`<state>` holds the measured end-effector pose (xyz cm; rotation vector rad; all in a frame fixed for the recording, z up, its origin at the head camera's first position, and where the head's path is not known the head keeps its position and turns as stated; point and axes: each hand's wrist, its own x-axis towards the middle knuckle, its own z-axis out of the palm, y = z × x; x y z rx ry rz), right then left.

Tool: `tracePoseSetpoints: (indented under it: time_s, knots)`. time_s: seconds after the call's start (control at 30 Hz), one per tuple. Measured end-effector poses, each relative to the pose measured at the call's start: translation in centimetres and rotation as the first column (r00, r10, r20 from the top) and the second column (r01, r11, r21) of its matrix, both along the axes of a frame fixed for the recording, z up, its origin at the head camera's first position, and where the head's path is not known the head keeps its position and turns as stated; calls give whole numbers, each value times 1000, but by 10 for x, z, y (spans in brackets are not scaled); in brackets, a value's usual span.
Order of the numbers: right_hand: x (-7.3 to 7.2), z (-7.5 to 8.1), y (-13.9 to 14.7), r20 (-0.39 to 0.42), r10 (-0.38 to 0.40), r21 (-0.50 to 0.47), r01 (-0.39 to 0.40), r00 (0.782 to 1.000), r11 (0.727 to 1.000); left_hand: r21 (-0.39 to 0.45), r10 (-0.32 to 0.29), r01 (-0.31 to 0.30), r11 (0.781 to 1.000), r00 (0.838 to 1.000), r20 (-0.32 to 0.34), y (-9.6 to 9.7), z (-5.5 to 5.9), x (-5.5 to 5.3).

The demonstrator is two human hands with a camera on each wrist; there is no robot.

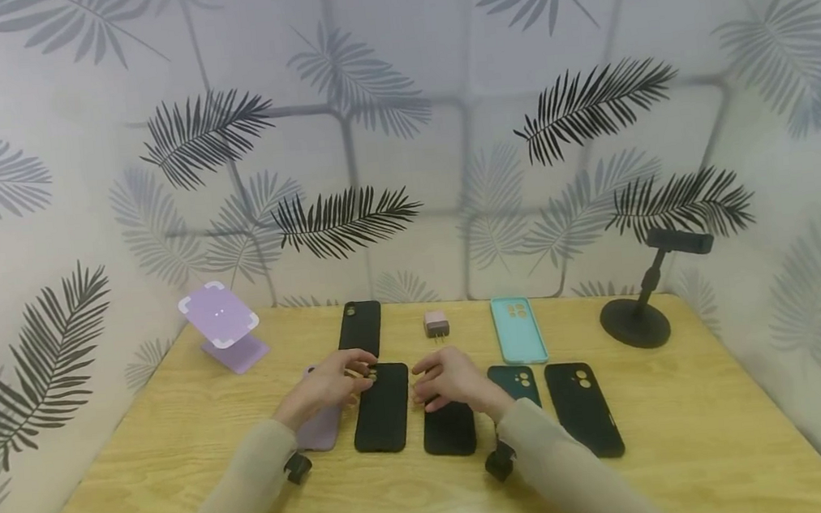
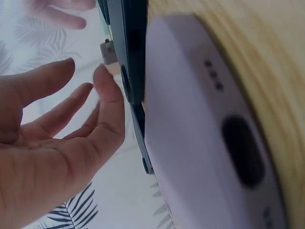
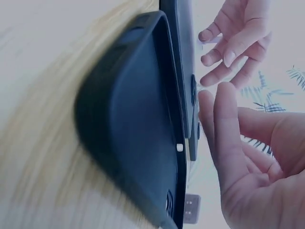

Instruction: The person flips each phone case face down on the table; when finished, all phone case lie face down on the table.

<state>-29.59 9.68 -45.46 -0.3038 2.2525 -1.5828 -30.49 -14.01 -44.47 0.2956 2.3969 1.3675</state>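
Observation:
My left hand (image 1: 326,386) hovers with loosely bent fingers over the lilac phone case (image 1: 319,431) and the upper left of a black phone case (image 1: 382,418). Thumb and fingertips stand apart in the left wrist view, with nothing between them. My right hand (image 1: 455,379) is above the top of another black phone case (image 1: 450,434), partly hiding it. In the right wrist view that case (image 3: 143,105) lies hollow side up, and the relaxed fingers (image 3: 226,129) hold nothing. The two hands face each other, apart.
Behind stand another black case (image 1: 360,326), a plug-in charger (image 1: 436,324) and a turquoise case (image 1: 518,335). To the right lie a dark teal case (image 1: 512,379) and a black case (image 1: 584,411). A lilac stand (image 1: 219,314) and a black phone holder (image 1: 635,323) flank them.

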Motion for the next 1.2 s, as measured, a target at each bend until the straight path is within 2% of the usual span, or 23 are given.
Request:
tracePoseSetpoints:
  time_s: [0.1,0.23,0.4,0.6,0.8,0.93,1.07,1.2]
  knots:
    - [-1,1,11,-4,35,-17,-36,999,999,-14,-4,3,1000,999,-41,6,0,-1]
    - [3,1,31,-38,80,-14,-80,996,997,8,-12,13,1000,998,-54,17,-1,0]
    - [10,3,55,-97,66,52,-61,993,997,62,-61,64,996,996,-58,33,0,4]
    - [19,4,71,-153,46,150,-23,987,988,128,-109,111,986,994,-19,49,-8,10]
    - [25,5,78,-100,-5,126,18,995,992,69,-124,128,989,991,-53,63,-9,19]
    - [28,4,77,-89,-1,148,15,996,989,-7,-150,150,989,987,-65,70,-5,27]
    - [29,2,75,-83,-1,163,15,997,987,-51,-185,182,982,982,-48,73,-2,32]
    - [28,-1,74,-57,-21,166,30,998,986,-50,-189,187,981,982,-28,76,-1,32]
